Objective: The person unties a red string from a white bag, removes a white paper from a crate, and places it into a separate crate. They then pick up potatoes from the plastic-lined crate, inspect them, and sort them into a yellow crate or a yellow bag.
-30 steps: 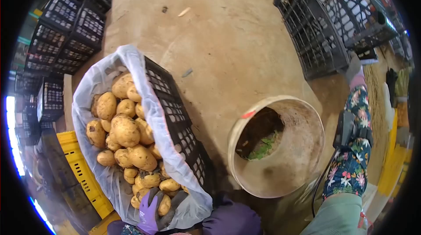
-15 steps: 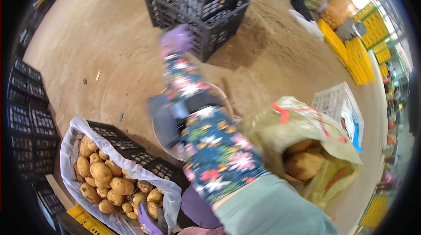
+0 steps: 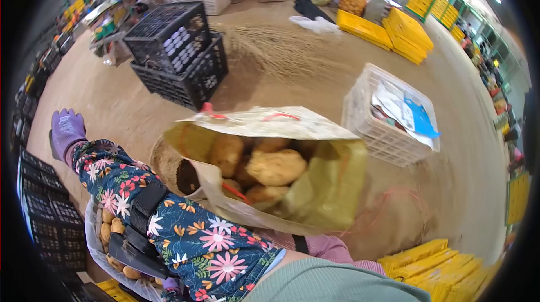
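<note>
The right hand (image 3: pixel 68 127), in a knitted purple glove, is stretched out over the bare floor. Its fingers lie side by side and point away from the body. The palm is turned from view, so I cannot tell if it holds something. Of the left hand (image 3: pixel 170 284) only a small purple piece is visible beneath the right sleeve (image 3: pixel 216 240) of dark blue floral cloth; I cannot tell how its fingers stand.

Between the two hands lies an open liner (image 3: pixel 93 234) of thin, cloudy white plastic, partly covered by the right forearm. Its long axis runs from the left hand toward the side of the right hand. Inside are smooth yellow-brown potatoes (image 3: pixel 106 233), rounded and oval; at least five can be seen.

To the right of the right hand, beyond the forearm, one olive woven sack (image 3: pixel 334 184) gapes toward the camera, with at least four large rough brown tubers (image 3: pixel 275 167) inside. One round beige bucket (image 3: pixel 167 158) stands between forearm and sack, partly hidden. Farther from the right hand are two stacked black lattice crates (image 3: pixel 205 74) and, past the sack, one white plastic basket (image 3: pixel 365 124).
</note>
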Demonstrator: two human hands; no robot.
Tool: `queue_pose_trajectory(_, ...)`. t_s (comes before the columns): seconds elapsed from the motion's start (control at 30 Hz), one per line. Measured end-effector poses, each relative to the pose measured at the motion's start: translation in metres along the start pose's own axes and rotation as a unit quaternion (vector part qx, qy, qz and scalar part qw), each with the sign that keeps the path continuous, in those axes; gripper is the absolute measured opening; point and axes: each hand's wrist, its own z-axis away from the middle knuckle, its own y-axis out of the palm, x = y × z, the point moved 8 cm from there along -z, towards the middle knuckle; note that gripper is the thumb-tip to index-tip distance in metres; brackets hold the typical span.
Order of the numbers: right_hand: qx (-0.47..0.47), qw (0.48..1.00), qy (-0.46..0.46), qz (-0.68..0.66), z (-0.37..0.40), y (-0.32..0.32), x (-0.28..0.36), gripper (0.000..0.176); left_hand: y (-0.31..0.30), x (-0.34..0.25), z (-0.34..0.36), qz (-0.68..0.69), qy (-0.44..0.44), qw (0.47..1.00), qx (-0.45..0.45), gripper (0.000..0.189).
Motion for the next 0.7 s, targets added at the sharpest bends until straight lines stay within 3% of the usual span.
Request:
queue_pose_trajectory(0.03, 0.011, 1.000, -0.018, -0.005, 0.000, -0.022, 0.011, 0.019, 0.073, -0.021, 0.066, 0.128, -0.008, 0.992, -0.019, 0.031)
queue_pose_trajectory(0.1, 0.036, 0.998, -0.047, -0.005, -0.001, -0.067, 0.029, 0.019, 0.245, -0.054, 0.235, 0.405, -0.010, 0.914, -0.037, 0.033)
queue_pose_trajectory(0.17, 0.068, 0.995, -0.073, -0.004, 0.009, -0.111, 0.034, 0.018, 0.316, -0.059, 0.339, 0.513, -0.017, 0.858, -0.030, 0.036)
queue_pose_trajectory(0.23, 0.104, 0.992, -0.071, -0.028, 0.027, -0.151, 0.032, 0.018, 0.278, -0.037, 0.335, 0.594, -0.046, 0.803, -0.019, 0.036)
queue_pose_trajectory(0.3, 0.159, 0.982, -0.050, -0.087, 0.051, -0.185, 0.022, 0.018, 0.240, -0.029, 0.336, 0.746, -0.113, 0.656, 0.020, 0.037)
queue_pose_trajectory(0.4, 0.126, 0.981, 0.010, -0.147, 0.115, -0.184, 0.019, 0.020, 0.169, -0.010, 0.316, 0.840, -0.124, 0.528, 0.018, 0.038)
queue_pose_trajectory(0.43, 0.132, 0.979, 0.017, -0.156, 0.137, -0.168, 0.028, 0.020, 0.148, -0.003, 0.318, 0.855, -0.117, 0.506, 0.010, 0.039)
queue_pose_trajectory(0.5, 0.261, 0.947, 0.031, -0.187, 0.182, -0.142, 0.058, 0.019, 0.114, 0.010, 0.330, 0.876, -0.099, 0.473, -0.009, 0.040)
queue_pose_trajectory(0.57, 0.296, 0.924, 0.002, -0.242, 0.226, -0.111, 0.090, 0.018, 0.093, 0.016, 0.343, 0.881, -0.088, 0.465, -0.020, 0.041)
queue_pose_trajectory(0.63, 0.253, 0.938, -0.115, -0.206, 0.267, -0.085, 0.112, 0.029, 0.080, 0.021, 0.356, 0.881, -0.081, 0.465, -0.022, 0.043)
queue_pose_trajectory(0.67, 0.342, 0.911, -0.149, -0.178, 0.286, -0.075, 0.114, 0.033, 0.082, 0.025, 0.361, 0.883, -0.088, 0.460, -0.022, 0.043)
queue_pose_trajectory(0.7, 0.376, 0.902, -0.114, -0.178, 0.301, -0.070, 0.114, 0.035, 0.084, 0.030, 0.367, 0.883, -0.092, 0.459, -0.022, 0.044)
